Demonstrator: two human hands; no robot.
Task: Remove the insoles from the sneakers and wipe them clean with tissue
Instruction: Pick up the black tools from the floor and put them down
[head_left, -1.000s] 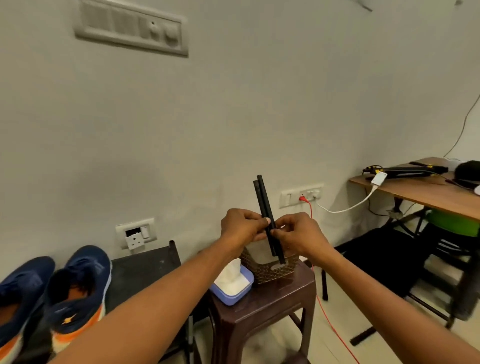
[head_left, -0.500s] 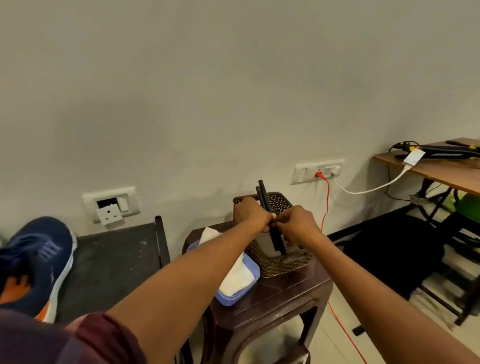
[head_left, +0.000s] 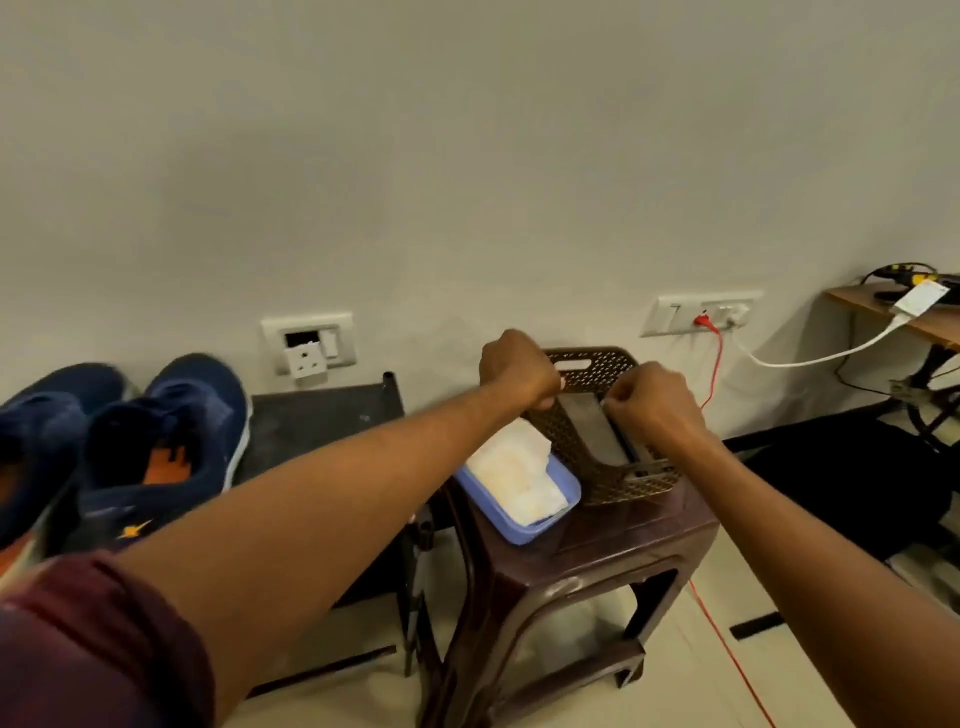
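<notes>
Sneakers (head_left: 166, 431): lower left of frame.
Left hand (head_left: 519, 371): pinches the insoles' upper left corner.
Insoles (head_left: 589, 431): centre, leaning inside perforated basket (head_left: 623, 483).
Right hand (head_left: 652, 408): pinches the upper right corner.
Risk: uneven release could tip the basket onto the tissues (head_left: 514, 467).

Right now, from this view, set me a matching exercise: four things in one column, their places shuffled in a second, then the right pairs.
1. insoles
2. tissues
3. sneakers
4. red cable

A. plugged into the wall socket
B. in the blue tray
C. at the far left
D. in the brown basket

Pairs: 1-D, 2-B, 3-C, 4-A.
</notes>
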